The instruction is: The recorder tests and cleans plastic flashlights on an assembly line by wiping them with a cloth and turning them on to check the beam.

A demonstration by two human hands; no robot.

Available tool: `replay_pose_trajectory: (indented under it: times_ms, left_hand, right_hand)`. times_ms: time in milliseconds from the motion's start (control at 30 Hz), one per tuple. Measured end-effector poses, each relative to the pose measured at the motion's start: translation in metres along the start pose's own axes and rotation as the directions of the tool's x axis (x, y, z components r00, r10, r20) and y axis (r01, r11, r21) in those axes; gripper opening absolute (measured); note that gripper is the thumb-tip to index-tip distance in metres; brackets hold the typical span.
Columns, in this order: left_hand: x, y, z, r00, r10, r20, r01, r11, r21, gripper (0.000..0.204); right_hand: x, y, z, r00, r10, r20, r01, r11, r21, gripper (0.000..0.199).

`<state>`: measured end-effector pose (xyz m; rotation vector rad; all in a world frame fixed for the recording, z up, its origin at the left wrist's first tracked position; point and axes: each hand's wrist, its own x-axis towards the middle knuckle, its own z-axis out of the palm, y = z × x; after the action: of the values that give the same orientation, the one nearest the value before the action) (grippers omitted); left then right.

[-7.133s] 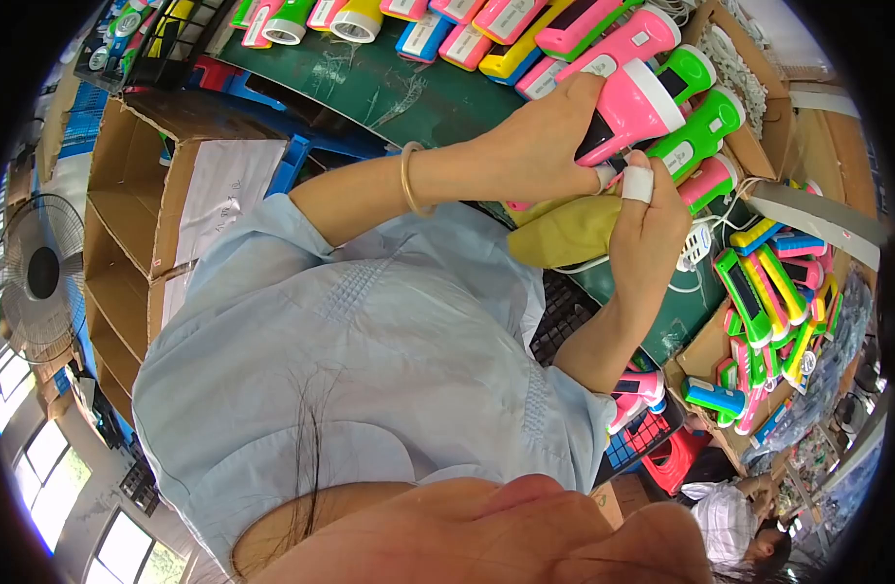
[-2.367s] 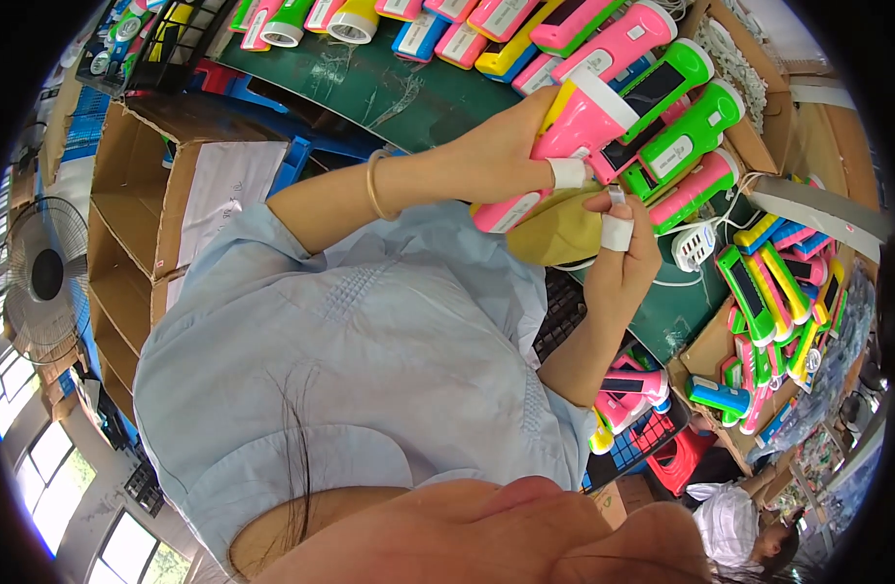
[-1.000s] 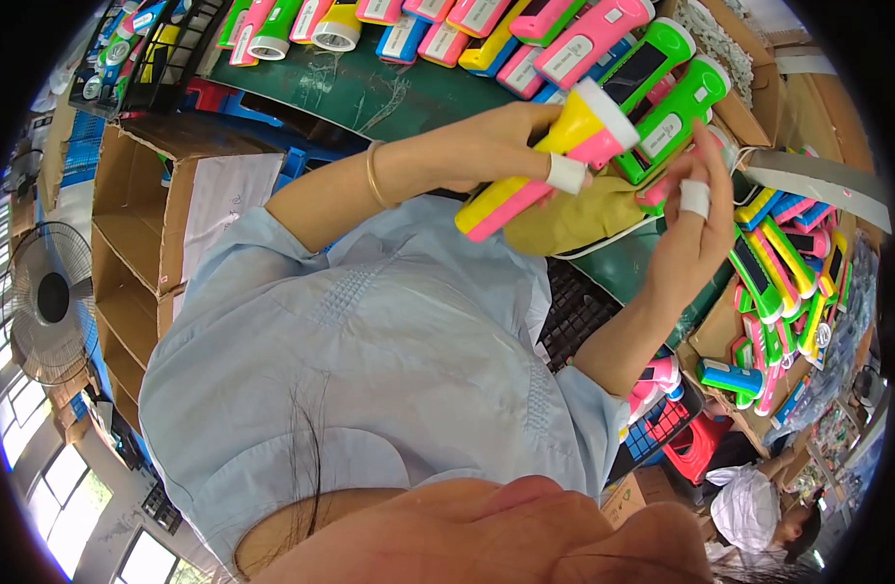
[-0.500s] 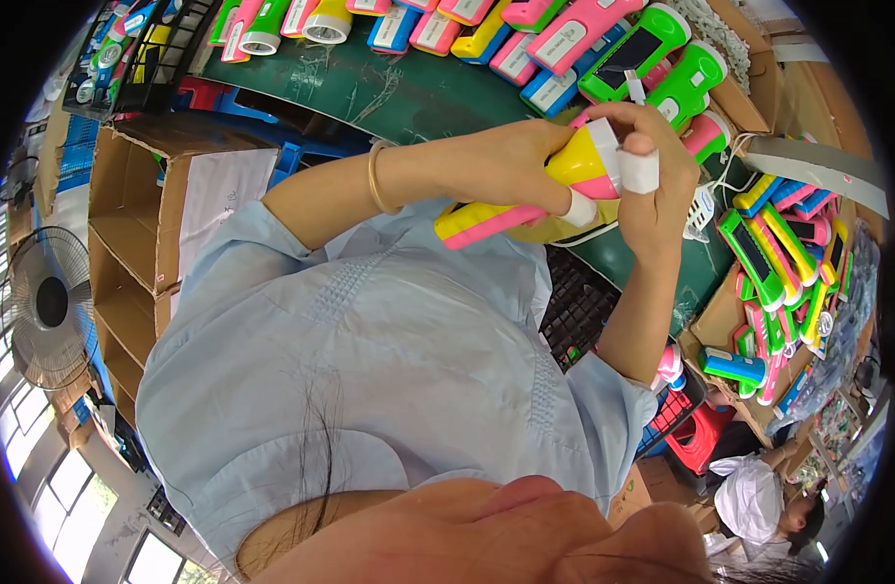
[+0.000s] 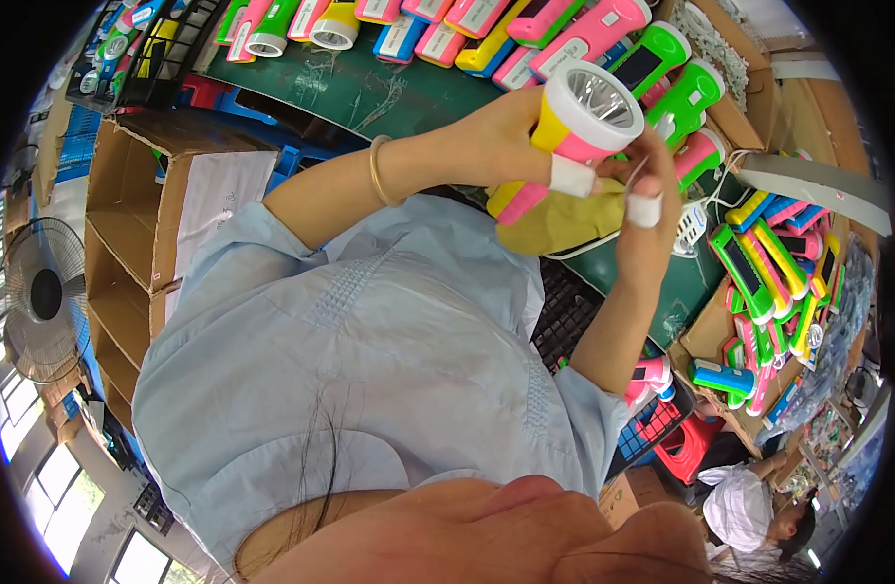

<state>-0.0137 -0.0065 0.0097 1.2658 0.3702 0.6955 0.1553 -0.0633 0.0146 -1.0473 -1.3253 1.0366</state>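
My left hand (image 5: 511,144) grasps a yellow-and-pink flashlight (image 5: 576,144), reflector tilted upward, over mustard fabric (image 5: 549,232). My right hand (image 5: 663,190) is curled beside its head; cannot tell whether it grasps anything. A green benchtop (image 5: 360,92) strip shows between left forearm and flashlight row (image 5: 438,44). Carton (image 5: 710,336) adjoins the bench's right edge.

Workshop; green bench (image 5: 350,88), massed flashlights (image 5: 588,37)
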Motion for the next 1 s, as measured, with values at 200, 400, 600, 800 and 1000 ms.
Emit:
replay_pose_trajectory:
  times_ms: [200,400,600,800,1000]
  left_hand:
    - [-0.004,0.005,0.006,0.992,0.121,0.020,-0.121,0.948,0.294,0.061]
    - [-0.003,0.001,0.009,0.996,0.091,-0.014,-0.082,0.950,0.301,0.062]
    - [0.000,-0.006,0.016,0.981,0.184,-0.054,-0.155,0.927,0.340,0.060]
    - [0.015,-0.003,0.012,0.972,-0.116,-0.206,0.043,0.943,-0.329,0.035]
    - [0.016,-0.001,0.020,0.942,-0.057,-0.332,0.062,0.998,0.005,0.031]
  right_hand:
    - [-0.034,0.037,0.022,0.989,0.094,0.116,-0.077,0.986,-0.148,0.042]
    - [-0.039,0.044,0.027,0.997,0.078,-0.022,-0.080,0.988,-0.129,0.034]
    - [-0.043,0.051,0.026,0.998,0.053,0.020,-0.046,0.964,-0.264,0.041]
    - [-0.042,0.030,0.038,0.980,0.199,-0.023,-0.192,0.966,0.172,0.044]
    - [-0.040,0.027,0.026,0.968,0.211,-0.138,-0.226,0.969,-0.102,0.041]
